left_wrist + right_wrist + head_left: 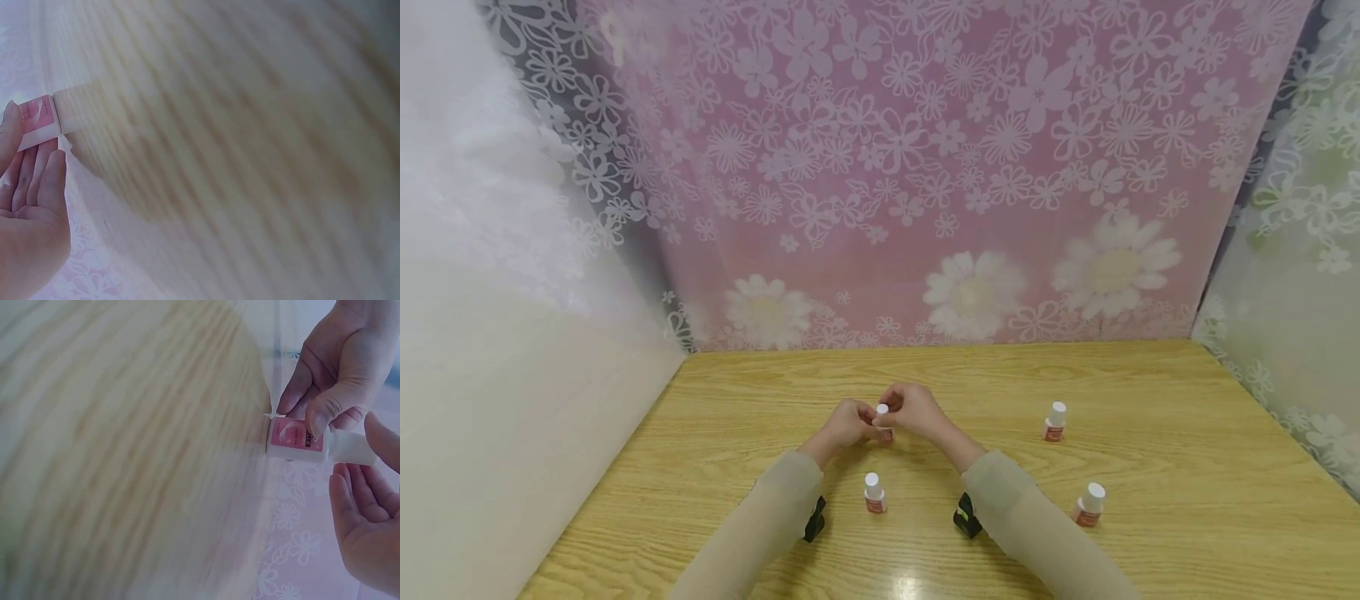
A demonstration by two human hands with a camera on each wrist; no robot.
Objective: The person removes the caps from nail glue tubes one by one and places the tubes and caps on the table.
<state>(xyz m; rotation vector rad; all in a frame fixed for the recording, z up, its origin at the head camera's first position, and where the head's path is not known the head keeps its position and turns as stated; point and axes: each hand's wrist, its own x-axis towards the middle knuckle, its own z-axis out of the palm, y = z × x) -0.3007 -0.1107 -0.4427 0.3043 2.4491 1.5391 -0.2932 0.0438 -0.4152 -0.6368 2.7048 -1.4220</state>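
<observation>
A small white bottle (297,439) with a pink label and a white cap (882,409) stands upright on the table, its base at the wood. My left hand (850,422) grips the bottle's body between thumb and fingers. From the other side my right hand (913,408) holds the cap, thumb opposite the fingers. In the left wrist view, the left hand (37,212) has its thumb over the label, and the cap is out of sight. The right wrist view shows both hands, with the right hand (372,519) around the cap.
Three similar white bottles stand upright: one between the forearms (874,493), one at the right rear (1054,422) and one near the right sleeve (1090,505). Black wrist devices (967,515) hang under both sleeves. A pink flowered curtain (880,208) borders the wooden table's (760,375) back.
</observation>
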